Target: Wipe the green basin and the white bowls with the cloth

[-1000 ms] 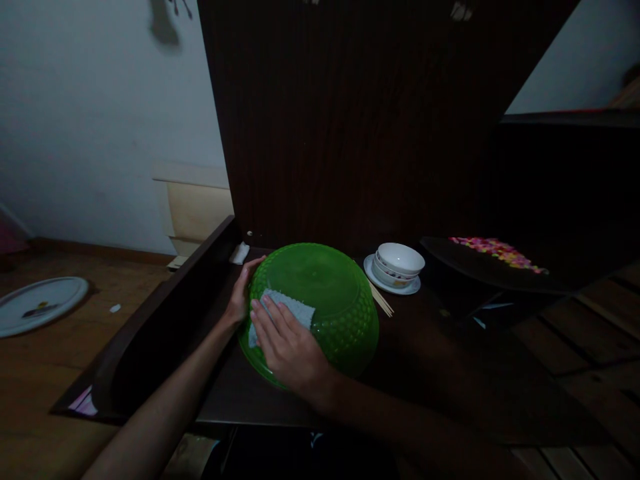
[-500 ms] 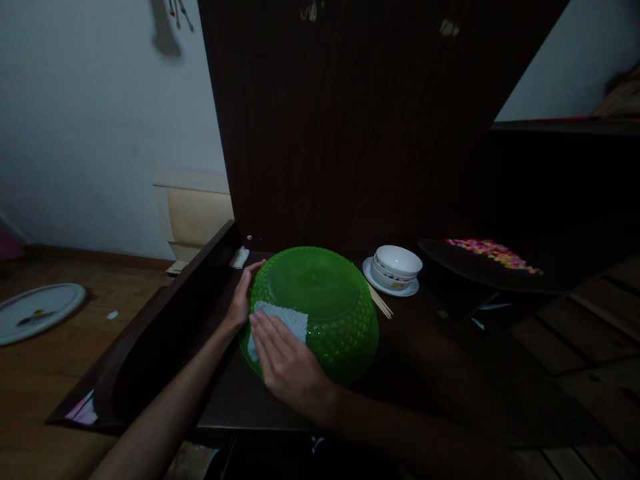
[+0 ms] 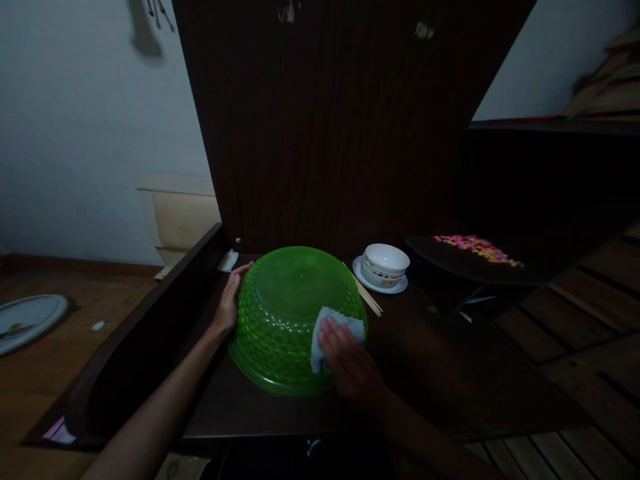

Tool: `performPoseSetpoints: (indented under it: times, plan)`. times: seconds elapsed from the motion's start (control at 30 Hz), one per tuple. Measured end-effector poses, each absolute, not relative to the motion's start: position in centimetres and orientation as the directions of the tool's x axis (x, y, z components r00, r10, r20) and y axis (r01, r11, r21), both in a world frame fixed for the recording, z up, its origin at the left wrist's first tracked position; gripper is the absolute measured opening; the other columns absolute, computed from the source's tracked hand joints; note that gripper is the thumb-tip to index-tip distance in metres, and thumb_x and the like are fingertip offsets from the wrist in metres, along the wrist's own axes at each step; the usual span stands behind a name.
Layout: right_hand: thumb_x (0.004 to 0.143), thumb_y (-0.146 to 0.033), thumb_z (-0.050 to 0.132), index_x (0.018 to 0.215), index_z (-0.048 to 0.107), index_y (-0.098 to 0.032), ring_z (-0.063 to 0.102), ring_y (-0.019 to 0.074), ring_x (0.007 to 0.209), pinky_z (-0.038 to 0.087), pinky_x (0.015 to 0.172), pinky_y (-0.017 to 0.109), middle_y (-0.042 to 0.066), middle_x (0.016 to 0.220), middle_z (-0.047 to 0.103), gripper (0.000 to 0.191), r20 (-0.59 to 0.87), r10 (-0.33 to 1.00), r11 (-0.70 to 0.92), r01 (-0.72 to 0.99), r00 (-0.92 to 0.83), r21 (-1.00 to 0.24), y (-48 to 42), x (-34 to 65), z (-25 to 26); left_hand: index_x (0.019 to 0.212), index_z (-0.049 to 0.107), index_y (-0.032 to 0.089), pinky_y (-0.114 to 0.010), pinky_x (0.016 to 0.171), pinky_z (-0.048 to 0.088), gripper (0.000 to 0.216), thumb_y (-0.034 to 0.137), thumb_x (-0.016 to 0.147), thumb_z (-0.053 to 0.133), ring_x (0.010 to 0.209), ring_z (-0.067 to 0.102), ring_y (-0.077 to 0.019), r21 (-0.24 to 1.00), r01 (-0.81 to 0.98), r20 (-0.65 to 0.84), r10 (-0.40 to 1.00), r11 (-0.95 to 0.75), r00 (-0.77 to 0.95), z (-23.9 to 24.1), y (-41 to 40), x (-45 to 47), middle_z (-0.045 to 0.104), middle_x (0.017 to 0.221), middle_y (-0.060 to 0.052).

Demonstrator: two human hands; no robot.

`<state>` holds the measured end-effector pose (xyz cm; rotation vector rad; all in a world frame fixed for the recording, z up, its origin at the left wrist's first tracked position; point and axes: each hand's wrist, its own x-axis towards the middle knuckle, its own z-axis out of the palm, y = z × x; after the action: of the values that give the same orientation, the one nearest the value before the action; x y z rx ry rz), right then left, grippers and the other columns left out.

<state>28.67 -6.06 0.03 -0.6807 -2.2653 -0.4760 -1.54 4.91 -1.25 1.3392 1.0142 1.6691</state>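
Observation:
A green plastic basin (image 3: pixel 300 283) with a bumpy, shiny side rests upside down on the dark tabletop. My left hand (image 3: pixel 230 300) grips the basin's left side, its fingers curving round toward the far edge. Under the fingers of my right hand (image 3: pixel 353 363), a light grey-blue cloth (image 3: pixel 325 327) is pressed against the basin's right front side. The thumb of the right hand is hidden.
Behind the basin on the right, white bowls (image 3: pixel 386 259) are stacked on a saucer (image 3: pixel 397 288). Chopsticks (image 3: pixel 371 300) lie beside the basin. A raised dark board (image 3: pixel 150 313) edges the table's left side, and a tall dark panel (image 3: pixel 325 133) stands behind.
My right hand has carried the cloth across the basin's side from left to right. My left hand keeps its place on the basin. The whole view has shifted slightly.

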Motion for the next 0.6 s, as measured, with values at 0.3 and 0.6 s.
performPoseSetpoints:
  times: [0.3,0.6]
  plan:
    - [0.103,-0.015,0.034,0.156,0.029,-0.025,0.039,0.0245,0.143,0.041,0.115,0.049,0.007,0.156,0.038,0.054,0.735,0.657,0.65,0.619,-0.166,-0.441,-2.1,30.7,-0.7,0.122,0.06,0.024,-0.051,0.118,0.027,0.05,0.06,0.088,0.055,0.137,0.044,-0.0339,0.926,0.005,0.372,0.913,-0.376,-0.169,-0.3,4.3,-1.5,0.056,0.144,-0.009]
    - [0.104,-0.043,0.038,0.147,0.047,-0.024,0.044,0.0257,0.141,0.038,0.115,0.057,0.012,0.151,0.049,0.048,0.64,0.768,0.55,0.503,0.01,-0.667,4.8,29.8,-0.4,0.124,0.058,0.024,-0.052,0.117,0.028,0.05,0.057,0.086,0.057,0.138,0.043,-0.0347,0.931,0.063,0.366,0.906,-0.361,-0.213,-0.2,4.3,-1.5,0.055,0.144,-0.009]
